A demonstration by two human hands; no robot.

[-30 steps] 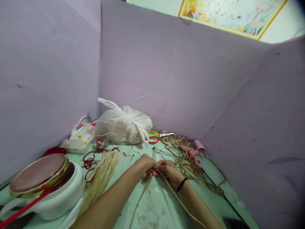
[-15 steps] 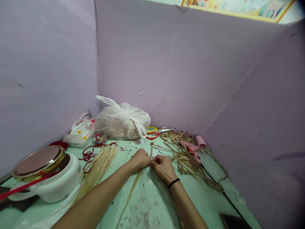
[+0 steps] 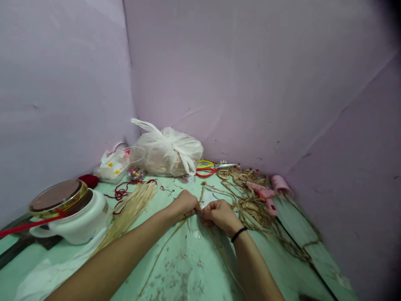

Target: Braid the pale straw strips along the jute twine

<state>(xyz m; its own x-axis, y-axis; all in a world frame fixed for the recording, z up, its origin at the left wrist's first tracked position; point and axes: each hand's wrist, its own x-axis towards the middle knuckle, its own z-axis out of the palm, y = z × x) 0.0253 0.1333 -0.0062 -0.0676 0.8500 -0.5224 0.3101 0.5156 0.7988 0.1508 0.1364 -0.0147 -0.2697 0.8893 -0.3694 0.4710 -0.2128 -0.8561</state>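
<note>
My left hand (image 3: 187, 204) is closed in a pinch on tan, flat natural-fibre strands at the middle of the table. Right beside it, nearly touching, my right hand (image 3: 219, 215) pinches the same strands with thumb and forefinger. A short twisted or braided length (image 3: 202, 192) runs from between the fingertips away toward the back. One loose strand (image 3: 156, 259) trails from the hands to the lower left, and another strand (image 3: 223, 253) passes below my right hand to the lower right. The exact crossing of the strands is hidden by my fingers.
Left of my arm lie a bundle of pale fibre (image 3: 134, 202), red yarn (image 3: 122, 191) and a white pot (image 3: 83, 219) with its lid tilted. Behind stand a tied plastic bag (image 3: 171, 152) and scissors (image 3: 216, 167). At right are tangled cord (image 3: 253, 209), a pink glue gun (image 3: 265, 194) and a thread spool (image 3: 280, 184).
The view has shifted slightly down and left. Both hands stay together at the strands; my right hand's fingers have closed in more, and the loose strands have shifted a little.
</note>
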